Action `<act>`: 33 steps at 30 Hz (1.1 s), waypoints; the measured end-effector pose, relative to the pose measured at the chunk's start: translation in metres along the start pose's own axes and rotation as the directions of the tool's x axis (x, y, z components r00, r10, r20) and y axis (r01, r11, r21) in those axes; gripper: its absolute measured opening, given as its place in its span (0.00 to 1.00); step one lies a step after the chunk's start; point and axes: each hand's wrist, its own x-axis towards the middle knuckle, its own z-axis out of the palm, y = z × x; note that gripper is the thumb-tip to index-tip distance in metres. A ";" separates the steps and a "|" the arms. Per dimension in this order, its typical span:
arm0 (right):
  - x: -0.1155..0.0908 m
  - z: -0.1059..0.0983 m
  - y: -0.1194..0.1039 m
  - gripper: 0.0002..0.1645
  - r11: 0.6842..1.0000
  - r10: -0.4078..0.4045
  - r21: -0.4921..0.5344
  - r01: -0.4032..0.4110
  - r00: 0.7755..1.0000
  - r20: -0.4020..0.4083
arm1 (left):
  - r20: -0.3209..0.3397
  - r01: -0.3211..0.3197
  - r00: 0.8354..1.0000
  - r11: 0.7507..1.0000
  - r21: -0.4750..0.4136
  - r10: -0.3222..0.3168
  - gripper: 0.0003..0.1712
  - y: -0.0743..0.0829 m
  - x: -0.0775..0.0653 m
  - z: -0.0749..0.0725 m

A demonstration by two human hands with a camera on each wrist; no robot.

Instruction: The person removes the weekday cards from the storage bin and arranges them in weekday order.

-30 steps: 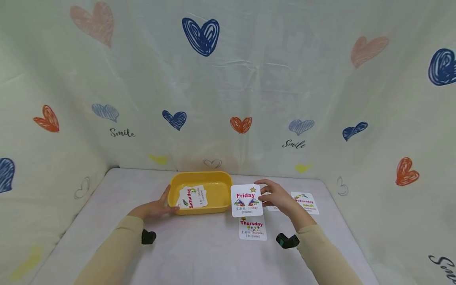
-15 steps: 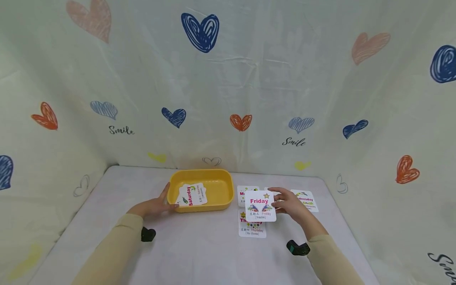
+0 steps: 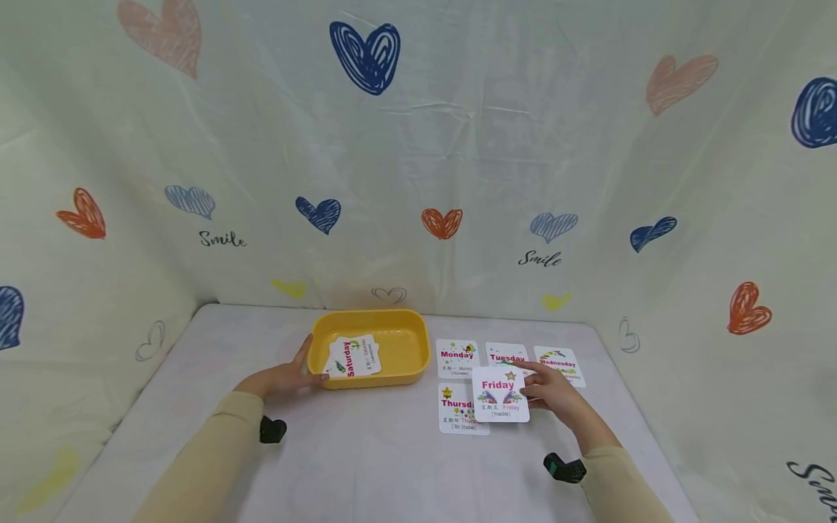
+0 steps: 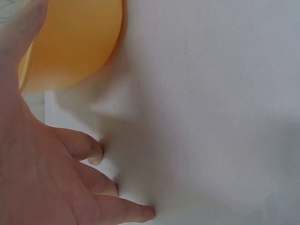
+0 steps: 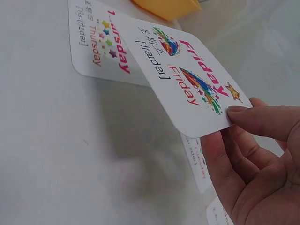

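My right hand [image 3: 552,392] pinches a white Friday card [image 3: 500,399] by its right edge, thumb on the printed face and fingers beneath. The right wrist view shows this card [image 5: 187,79] tilted and raised over the table. In the head view it overlaps the right part of the Thursday card [image 3: 454,418]. My left hand [image 3: 277,379] rests against the left front corner of a yellow plastic bin [image 3: 412,374]. In the left wrist view, the thumb lies along the bin's wall [image 4: 89,42] while other fingers [image 4: 126,208] spread onto the table. A Saturday card [image 3: 353,357] lies inside the bin.
Monday [image 3: 456,356], Tuesday [image 3: 503,352] and Wednesday [image 3: 559,363] cards lie in a row to the bin's right. A white table [image 3: 366,465] carries everything. Behind it hangs a curtain [image 3: 418,145] printed with hearts.
My right hand has carried the Friday card rightward and toward me, from the bin's right side to the Thursday card's right part. The Monday card has come into view. My left hand stays at the bin.
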 end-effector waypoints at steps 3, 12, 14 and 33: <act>-0.002 -0.004 0.008 0.33 1.000 0.020 -0.008 -0.020 1.000 0.005 | 0.001 -0.004 1.000 1.000 -0.005 0.004 0.66 0.001 0.000 0.000; -0.008 -0.015 0.026 0.34 0.996 0.090 -0.009 -0.090 0.996 -0.001 | 0.004 -0.006 1.000 1.000 -0.004 0.006 0.67 0.001 -0.001 0.000; -0.008 -0.018 0.029 0.34 0.995 0.096 -0.006 -0.096 0.995 -0.003 | 0.002 -0.005 1.000 1.000 0.005 0.005 0.67 0.001 -0.001 0.000; -0.006 -0.023 0.043 0.33 0.992 0.096 -0.080 -0.102 0.993 -0.072 | 0.005 -0.020 1.000 1.000 0.016 0.020 0.66 0.003 -0.003 -0.001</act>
